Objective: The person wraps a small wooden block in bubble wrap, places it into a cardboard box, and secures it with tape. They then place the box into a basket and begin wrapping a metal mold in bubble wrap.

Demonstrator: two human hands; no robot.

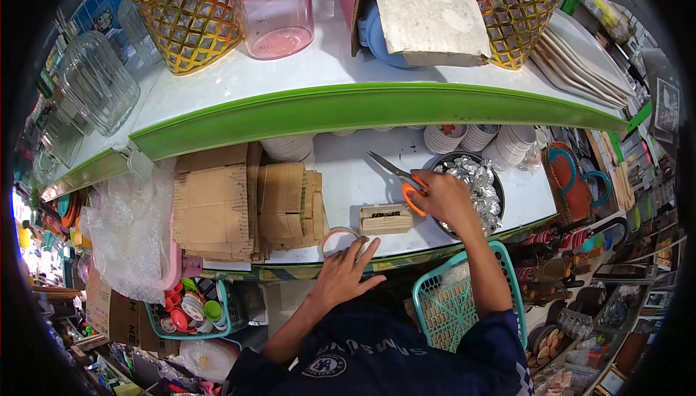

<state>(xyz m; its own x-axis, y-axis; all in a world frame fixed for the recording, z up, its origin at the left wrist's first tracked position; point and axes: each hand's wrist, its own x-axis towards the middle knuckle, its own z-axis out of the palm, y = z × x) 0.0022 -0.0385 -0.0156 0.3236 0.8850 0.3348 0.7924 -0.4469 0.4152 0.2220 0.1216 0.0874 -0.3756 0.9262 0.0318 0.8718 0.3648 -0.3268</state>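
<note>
My right hand is closed on the orange handles of a pair of scissors, whose blades point away to the upper left above the white shelf. My left hand is at the shelf's front edge with its fingers spread, the fingertips at a roll of tape. Between the two hands lies a small folded cardboard bundle with dark marks along its middle. Just right of my right hand, and partly behind it, stands a dark round pan heaped with crumpled silver foil pieces.
Stacked cardboard pieces stand on the left, beside bubble wrap. A green-edged upper shelf overhangs the work surface, carrying gold baskets and a pink clear container. Below are a turquoise basket and stacked white cups sit behind.
</note>
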